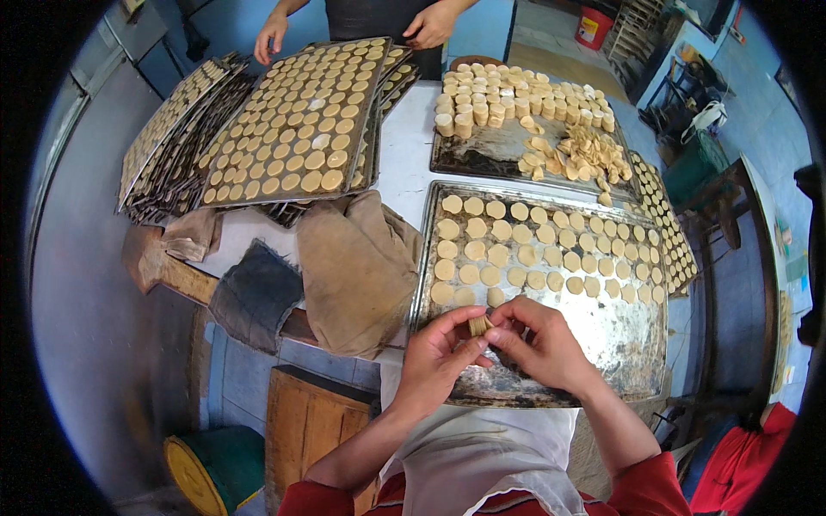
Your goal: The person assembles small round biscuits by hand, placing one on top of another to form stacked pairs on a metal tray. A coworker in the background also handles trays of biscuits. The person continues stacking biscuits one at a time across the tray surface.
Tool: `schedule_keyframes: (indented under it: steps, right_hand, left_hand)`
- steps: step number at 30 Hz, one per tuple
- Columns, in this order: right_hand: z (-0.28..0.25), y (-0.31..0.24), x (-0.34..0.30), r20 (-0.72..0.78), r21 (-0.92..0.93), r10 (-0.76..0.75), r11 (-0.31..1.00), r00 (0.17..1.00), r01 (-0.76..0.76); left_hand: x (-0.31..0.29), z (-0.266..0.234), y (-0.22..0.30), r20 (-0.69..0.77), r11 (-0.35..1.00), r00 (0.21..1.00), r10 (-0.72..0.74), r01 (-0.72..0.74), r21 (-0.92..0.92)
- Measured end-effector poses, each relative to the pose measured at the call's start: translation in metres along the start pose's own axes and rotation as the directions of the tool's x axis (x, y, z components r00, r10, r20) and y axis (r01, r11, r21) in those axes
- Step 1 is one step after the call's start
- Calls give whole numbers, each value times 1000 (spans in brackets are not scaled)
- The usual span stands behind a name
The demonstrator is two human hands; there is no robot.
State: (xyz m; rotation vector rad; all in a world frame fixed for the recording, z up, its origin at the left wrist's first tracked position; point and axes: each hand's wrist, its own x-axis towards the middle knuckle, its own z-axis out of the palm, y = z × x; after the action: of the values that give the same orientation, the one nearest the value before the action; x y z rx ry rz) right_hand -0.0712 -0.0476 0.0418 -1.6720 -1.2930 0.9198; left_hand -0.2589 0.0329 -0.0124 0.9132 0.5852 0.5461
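Observation:
Over the near edge of a metal baking tray (602,340), my left hand (440,351) closes its fingers round a short stack of thin round dough discs (478,326). My right hand (544,342) meets it there, thumb and fingers pinched at the stack's right side. Whether a single disc is parted from the stack is too small to tell. Several rows of flat pale dough discs (535,279) lie across the far part of this tray. Its near part is bare, dark-stained metal.
Beyond it, another tray (477,157) bears stacked discs (516,90) and a loose heap (585,155). Filled trays (297,129) are piled at the left, beside brown cloths (357,271) and a dark cloth (256,291). Across the table, a co-worker's hands (433,24) hang near the piled trays.

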Motion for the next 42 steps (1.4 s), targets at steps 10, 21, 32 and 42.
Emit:
schedule_keyframes:
  steps: [10, 21, 32, 42]
  right_hand:
    - [-15, 15, -10, -18, 2, 9, 1000, 1000, -8]
    - [-35, 29, -28, -72, 61, 78, 995, 994, -73]
    - [-56, 26, -45, -30, 59, 137, 989, 990, -135]
    - [-78, 43, -54, -111, 30, 11, 1000, 994, -8]
  left_hand:
    - [5, 14, -5, 52, 998, 997, -58, 57, 20]
    - [14, 31, -16, 67, 994, 994, -86, 82, 67]
    - [22, 48, -28, 118, 981, 985, -128, 108, 161]
    - [31, 71, -31, 129, 975, 977, -170, 148, 164]
